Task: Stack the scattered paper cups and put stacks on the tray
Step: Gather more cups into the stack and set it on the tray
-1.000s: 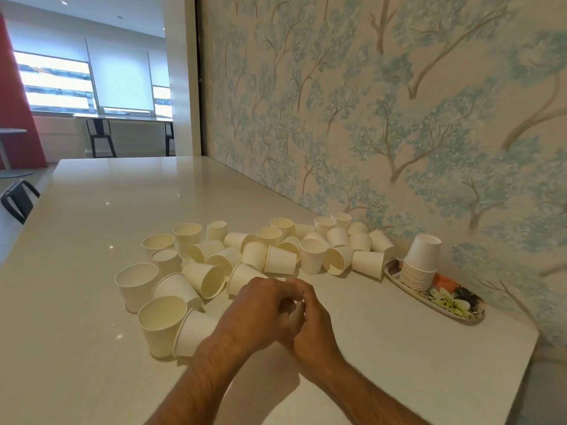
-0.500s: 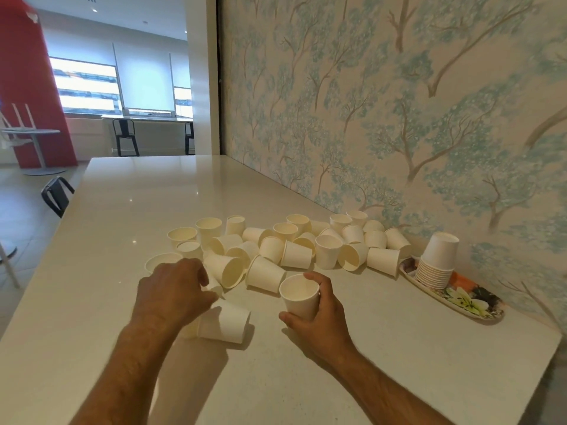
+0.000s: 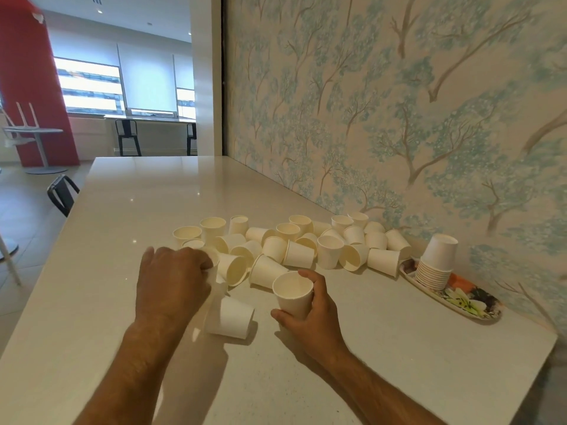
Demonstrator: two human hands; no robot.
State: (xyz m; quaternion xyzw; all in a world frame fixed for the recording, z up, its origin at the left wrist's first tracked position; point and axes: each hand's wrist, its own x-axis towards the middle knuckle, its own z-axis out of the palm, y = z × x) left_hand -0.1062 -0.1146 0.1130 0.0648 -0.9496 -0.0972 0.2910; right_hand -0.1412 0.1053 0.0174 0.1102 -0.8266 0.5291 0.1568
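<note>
Several white paper cups lie scattered on the white table, some upright, some on their sides. My right hand grips one upright cup near the table's middle. My left hand is closed over a cup at the pile's near left edge; most of that cup is hidden under the fingers. One cup lies on its side between my hands. An upside-down stack of cups stands on the flowered oval tray at the right by the wall.
The wallpapered wall runs along the table's right side, close behind the pile and tray. The table's left edge drops to the floor, where a black chair stands. Bare tabletop lies in front of my hands.
My hands were together at first, then parted. The right hand holds an upright cup and has stayed put. The left hand reached left into the pile and closed on a cup.
</note>
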